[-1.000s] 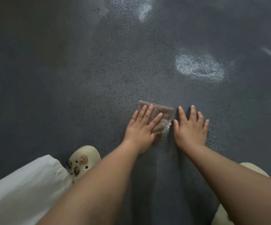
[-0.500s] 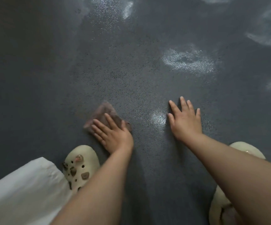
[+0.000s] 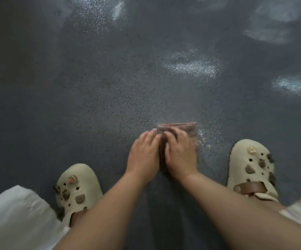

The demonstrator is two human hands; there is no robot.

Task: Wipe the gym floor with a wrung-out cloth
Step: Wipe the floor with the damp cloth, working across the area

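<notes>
- One cloth (image 3: 185, 129): a small brownish pad, apparently folded flat, lying on the floor (image 3: 95, 98) at about 6 o'clock in the view, between the two feet and a little ahead of them.
- Handling, as a judgement: light and limp, with no stiffness of its own. Being damp, it should cling to the floor's pebbled texture and drag rather than glide. It is not fragile, but it may bunch or unfold if pushed from one corner only.
- Where to take hold: flat palms spread over the top, weight pressed down, so the whole pad travels together. To lift it, pinch the near edge.
- Two hands, side by side and touching along the thumbs. The left hand (image 3: 143, 154) sits at the cloth's 8 o'clock with its fingers (image 3: 150, 135) reaching the left corner. The right hand (image 3: 180, 155) covers most of the pad.
- Both sets of fingers lie bent forward over the cloth and press it down. Motion blur hides whether any fingertip hooks the far edge, so I cannot tell if they grip or merely press.
- Two cream clogs with charms: left clog (image 3: 77, 190) at 8 o'clock, right clog (image 3: 250, 166) at 4 o'clock.
- Several wet, shiny patches (image 3: 191, 66) show from 12 to 2 o'clock, well apart from the cloth.
</notes>
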